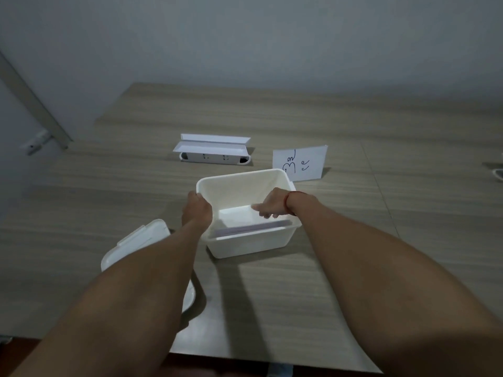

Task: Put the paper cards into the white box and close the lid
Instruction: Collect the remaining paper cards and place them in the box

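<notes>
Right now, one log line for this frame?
left hand: gripping white box rim | right hand: inside box, above cards | lid: off, on table

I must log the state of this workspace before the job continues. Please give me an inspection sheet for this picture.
Surface: wood-grain table, dimly lit.
Job's things: white box open; a flat card stack lies inside along the near wall; lid lies off, left of the box.
Clutter: small open white case beyond the box; standing paper with handwriting behind the box's far right corner.
Grippers: left hand grips the box's left rim; right hand reaches inside, fingers curled; whether it holds anything is unclear.
Cables: nothing seen.
Surroundings: plain grey wall.
</notes>
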`<state>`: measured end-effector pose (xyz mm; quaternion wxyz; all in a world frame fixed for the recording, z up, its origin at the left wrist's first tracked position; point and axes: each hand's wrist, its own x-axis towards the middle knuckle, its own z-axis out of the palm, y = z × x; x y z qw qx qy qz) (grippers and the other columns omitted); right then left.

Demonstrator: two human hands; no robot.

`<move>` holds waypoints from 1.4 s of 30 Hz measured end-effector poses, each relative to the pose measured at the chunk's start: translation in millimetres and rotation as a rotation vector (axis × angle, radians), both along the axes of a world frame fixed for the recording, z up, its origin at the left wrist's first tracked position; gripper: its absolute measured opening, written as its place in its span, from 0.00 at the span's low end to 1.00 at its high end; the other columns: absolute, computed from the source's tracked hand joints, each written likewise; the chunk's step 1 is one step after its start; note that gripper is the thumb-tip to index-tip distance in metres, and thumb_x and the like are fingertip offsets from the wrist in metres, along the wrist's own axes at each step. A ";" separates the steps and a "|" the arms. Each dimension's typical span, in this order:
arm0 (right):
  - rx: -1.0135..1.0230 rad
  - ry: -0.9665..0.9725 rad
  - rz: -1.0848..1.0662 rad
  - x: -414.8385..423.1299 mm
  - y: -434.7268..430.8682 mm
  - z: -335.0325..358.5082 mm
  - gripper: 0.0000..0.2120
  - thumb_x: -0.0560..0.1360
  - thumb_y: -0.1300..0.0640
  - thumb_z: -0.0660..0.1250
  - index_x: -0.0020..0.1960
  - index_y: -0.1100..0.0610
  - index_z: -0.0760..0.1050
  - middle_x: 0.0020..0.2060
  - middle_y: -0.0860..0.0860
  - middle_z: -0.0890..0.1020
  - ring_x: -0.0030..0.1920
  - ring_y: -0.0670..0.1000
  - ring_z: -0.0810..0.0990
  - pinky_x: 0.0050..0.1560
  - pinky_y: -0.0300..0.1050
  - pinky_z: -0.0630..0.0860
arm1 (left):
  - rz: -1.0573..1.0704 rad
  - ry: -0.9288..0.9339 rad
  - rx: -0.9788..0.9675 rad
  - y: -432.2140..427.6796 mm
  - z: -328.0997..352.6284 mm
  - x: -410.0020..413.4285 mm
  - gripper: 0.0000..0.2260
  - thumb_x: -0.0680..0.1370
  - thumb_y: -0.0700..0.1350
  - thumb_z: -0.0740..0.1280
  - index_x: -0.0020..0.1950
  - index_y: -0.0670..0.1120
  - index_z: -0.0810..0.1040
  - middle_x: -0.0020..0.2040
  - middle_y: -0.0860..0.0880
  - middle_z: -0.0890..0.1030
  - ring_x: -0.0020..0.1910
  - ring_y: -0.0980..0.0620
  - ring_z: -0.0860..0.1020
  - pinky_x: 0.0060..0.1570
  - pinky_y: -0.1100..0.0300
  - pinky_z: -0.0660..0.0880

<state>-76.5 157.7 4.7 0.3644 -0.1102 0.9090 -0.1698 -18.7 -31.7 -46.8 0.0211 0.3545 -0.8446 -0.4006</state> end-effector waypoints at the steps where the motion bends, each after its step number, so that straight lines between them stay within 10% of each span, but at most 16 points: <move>1: -0.041 0.080 -0.048 -5.6 3.0 2.1 0.22 0.77 0.43 0.59 0.49 0.59 0.82 0.49 0.53 0.84 0.50 0.54 0.78 0.60 0.46 0.74 | 0.003 0.003 -0.011 -0.5 -0.9 -3.0 0.19 0.83 0.48 0.46 0.68 0.40 0.66 0.62 0.35 0.76 0.61 0.36 0.75 0.59 0.48 0.70; 4: -0.078 0.353 -0.173 -28.4 11.8 6.2 0.20 0.78 0.47 0.59 0.35 0.59 0.74 0.36 0.53 0.77 0.46 0.56 0.76 0.51 0.44 0.73 | 0.003 0.027 -0.047 -0.3 -4.8 -13.8 0.19 0.83 0.48 0.47 0.66 0.38 0.68 0.61 0.34 0.76 0.59 0.35 0.75 0.57 0.48 0.71; 10: 0.048 0.592 -0.297 -79.7 27.0 2.2 0.15 0.80 0.54 0.57 0.63 0.57 0.74 0.63 0.57 0.77 0.65 0.59 0.74 0.64 0.51 0.68 | -0.089 0.062 -0.109 9.6 -11.3 -47.0 0.18 0.83 0.48 0.48 0.61 0.38 0.71 0.56 0.35 0.78 0.54 0.37 0.76 0.47 0.53 0.66; 23: 0.230 0.667 -0.238 -166.6 31.3 -37.6 0.16 0.77 0.61 0.61 0.65 0.55 0.71 0.65 0.54 0.75 0.70 0.57 0.66 0.69 0.54 0.62 | -0.211 0.070 -0.151 16.5 -16.5 -101.1 0.12 0.83 0.47 0.49 0.45 0.43 0.66 0.43 0.42 0.73 0.42 0.44 0.71 0.44 0.56 0.65; 42: 0.115 0.925 -0.038 -145.4 37.2 28.3 0.19 0.78 0.64 0.57 0.66 0.52 0.71 0.60 0.59 0.77 0.63 0.61 0.73 0.61 0.53 0.69 | -0.190 0.046 -0.142 19.8 -13.0 -92.2 0.22 0.83 0.48 0.49 0.56 0.34 0.75 0.56 0.33 0.79 0.56 0.36 0.77 0.53 0.52 0.71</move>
